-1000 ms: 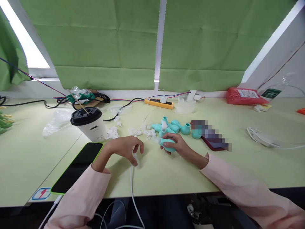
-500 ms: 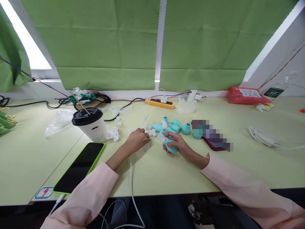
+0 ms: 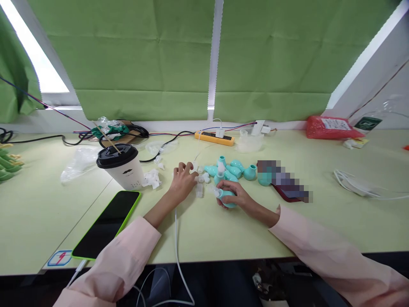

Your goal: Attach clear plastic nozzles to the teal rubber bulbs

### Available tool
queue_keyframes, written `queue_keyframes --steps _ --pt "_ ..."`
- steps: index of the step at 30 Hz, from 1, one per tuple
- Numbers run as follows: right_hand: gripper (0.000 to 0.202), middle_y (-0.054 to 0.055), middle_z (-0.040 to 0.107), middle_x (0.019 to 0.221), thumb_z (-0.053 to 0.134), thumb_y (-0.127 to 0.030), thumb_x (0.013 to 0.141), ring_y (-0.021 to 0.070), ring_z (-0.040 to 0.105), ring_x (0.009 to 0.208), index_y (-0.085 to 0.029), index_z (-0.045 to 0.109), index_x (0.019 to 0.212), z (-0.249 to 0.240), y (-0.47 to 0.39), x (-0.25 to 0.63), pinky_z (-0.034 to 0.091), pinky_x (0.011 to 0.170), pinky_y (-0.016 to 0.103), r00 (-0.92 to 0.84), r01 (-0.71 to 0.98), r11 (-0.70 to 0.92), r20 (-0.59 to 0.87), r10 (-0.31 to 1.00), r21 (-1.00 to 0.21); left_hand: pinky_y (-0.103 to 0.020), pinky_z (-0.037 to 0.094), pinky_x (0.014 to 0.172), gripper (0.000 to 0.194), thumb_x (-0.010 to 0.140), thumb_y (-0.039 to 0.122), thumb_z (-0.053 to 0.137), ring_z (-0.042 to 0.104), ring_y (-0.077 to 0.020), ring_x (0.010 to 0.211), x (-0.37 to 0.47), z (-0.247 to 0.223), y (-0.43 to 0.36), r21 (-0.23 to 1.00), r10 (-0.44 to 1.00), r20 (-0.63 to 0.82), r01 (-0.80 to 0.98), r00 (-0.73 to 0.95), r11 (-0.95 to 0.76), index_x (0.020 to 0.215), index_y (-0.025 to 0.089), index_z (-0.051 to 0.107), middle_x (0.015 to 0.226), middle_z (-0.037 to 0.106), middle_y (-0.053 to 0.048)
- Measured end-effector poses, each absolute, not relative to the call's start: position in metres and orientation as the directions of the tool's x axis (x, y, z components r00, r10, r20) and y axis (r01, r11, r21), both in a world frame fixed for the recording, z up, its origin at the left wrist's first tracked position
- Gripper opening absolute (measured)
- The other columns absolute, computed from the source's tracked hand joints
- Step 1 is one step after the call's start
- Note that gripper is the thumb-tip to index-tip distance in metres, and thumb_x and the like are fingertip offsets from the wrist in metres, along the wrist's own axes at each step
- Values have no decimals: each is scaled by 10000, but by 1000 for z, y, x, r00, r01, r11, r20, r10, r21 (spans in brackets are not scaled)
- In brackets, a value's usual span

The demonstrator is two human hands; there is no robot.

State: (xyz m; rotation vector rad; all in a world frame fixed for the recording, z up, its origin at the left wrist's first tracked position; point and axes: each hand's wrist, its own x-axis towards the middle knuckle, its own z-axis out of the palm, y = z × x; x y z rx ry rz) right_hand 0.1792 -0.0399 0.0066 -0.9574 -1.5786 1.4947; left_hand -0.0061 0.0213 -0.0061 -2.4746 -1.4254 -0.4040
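My right hand (image 3: 238, 194) is closed around a small teal bulb-shaped bottle (image 3: 228, 198), tilted with its translucent white tip pointing left. On the table, my left hand (image 3: 182, 182) has bent fingers spread apart, right at a heap of small white translucent plastic parts (image 3: 202, 178). Nothing shows in its grasp, though the fingertips are partly hidden. Just beyond my right hand stands another teal bottle with a white tip (image 3: 220, 168). Several more teal bulb pieces (image 3: 234, 171) lie around it, and one open-necked teal piece (image 3: 250, 172) sits to their right.
A paper cup with black lid (image 3: 123, 166) and a green-edged phone (image 3: 107, 224) are on the left. A dark-red phone (image 3: 287, 192), partly pixelated, lies at right. Behind are a yellow power strip (image 3: 214, 138) and a red package (image 3: 330, 128). A white cable (image 3: 176, 243) hangs over the front edge.
My left hand has shifted slightly left and its fingers have spread, uncovering a clear piece on the table. My right hand has lowered a little with the teal bottle.
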Motion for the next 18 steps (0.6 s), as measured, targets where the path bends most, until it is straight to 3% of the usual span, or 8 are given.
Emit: queue_keyframes --steps 7,10,15,18 --pt "198 -36 515 558 565 -212 596 82 445 458 -170 437 742 5 -39 178 367 442 218 -442 69 42 7 897 -997 -341 331 689 197 758 106 398 372 -235 959 -7 0 22 -159 709 274 758 650 -633 770 159 587 850 559 -85" --pt "202 -37 515 561 566 -217 596 87 455 465 -172 439 746 4 -39 178 372 440 217 -445 72 37 1 896 -997 -301 362 660 222 726 51 399 415 -204 892 -8 -3 24 -105 695 234 728 680 -677 818 151 574 791 566 -72" --pt "217 -38 508 561 578 -232 596 82 450 460 -170 440 751 5 -42 177 363 423 206 -412 91 45 3 911 -995 -301 400 679 257 695 73 426 426 -209 836 -9 -2 21 -39 731 312 777 606 -628 890 122 586 810 532 -106" --pt "220 -40 499 554 583 -253 613 74 435 452 -170 434 752 4 -42 176 358 411 199 -373 73 65 33 927 -995 -302 418 667 198 690 155 470 455 -199 795 -8 8 14 143 737 401 757 544 -637 809 124 625 760 537 -96"
